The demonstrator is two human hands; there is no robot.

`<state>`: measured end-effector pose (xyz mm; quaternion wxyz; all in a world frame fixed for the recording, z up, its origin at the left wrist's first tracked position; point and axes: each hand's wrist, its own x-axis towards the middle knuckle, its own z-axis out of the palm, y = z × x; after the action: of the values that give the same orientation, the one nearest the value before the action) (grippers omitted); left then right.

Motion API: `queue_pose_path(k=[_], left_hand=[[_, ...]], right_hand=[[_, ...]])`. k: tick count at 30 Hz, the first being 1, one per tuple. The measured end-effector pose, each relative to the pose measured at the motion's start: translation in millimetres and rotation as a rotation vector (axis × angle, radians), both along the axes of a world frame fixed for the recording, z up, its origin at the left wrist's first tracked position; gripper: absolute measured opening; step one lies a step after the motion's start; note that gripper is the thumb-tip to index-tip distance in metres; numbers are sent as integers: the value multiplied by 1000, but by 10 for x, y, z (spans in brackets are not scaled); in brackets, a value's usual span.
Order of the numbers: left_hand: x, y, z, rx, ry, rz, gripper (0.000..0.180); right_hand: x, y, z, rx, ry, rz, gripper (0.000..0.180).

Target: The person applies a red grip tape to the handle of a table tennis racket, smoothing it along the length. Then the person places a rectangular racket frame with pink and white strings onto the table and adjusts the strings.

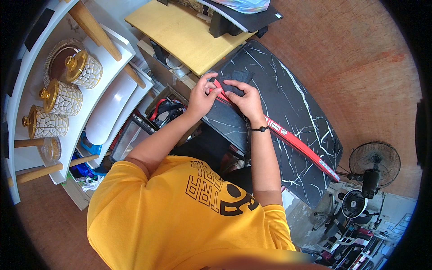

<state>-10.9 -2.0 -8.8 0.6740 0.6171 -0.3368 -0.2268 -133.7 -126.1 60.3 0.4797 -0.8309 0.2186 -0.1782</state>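
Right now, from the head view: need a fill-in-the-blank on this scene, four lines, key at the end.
1. The left hand and right hand touch a strap that is mainly ____ in colour.
2. The strap runs across a black table with veins coloured ____.
3. A dark bracelet sits on the person's ____ wrist.
4. The patterned jars with gold knobs number ____.
Missing words: red; white; right; three.

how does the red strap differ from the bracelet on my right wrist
The red strap is long, while the bracelet is small. The strap is red with white lettering; the bracelet is black. The strap stretches across the black table; the bracelet circles your right wrist. Both are narrow bands.
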Motion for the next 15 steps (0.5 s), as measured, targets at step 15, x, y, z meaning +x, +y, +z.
queue_pose_path(k=[15], left_hand=[[-9, -27, -17, -54, 55, 1, 49]], right_hand=[[9, 4, -26, -76, 8, 7, 36]])
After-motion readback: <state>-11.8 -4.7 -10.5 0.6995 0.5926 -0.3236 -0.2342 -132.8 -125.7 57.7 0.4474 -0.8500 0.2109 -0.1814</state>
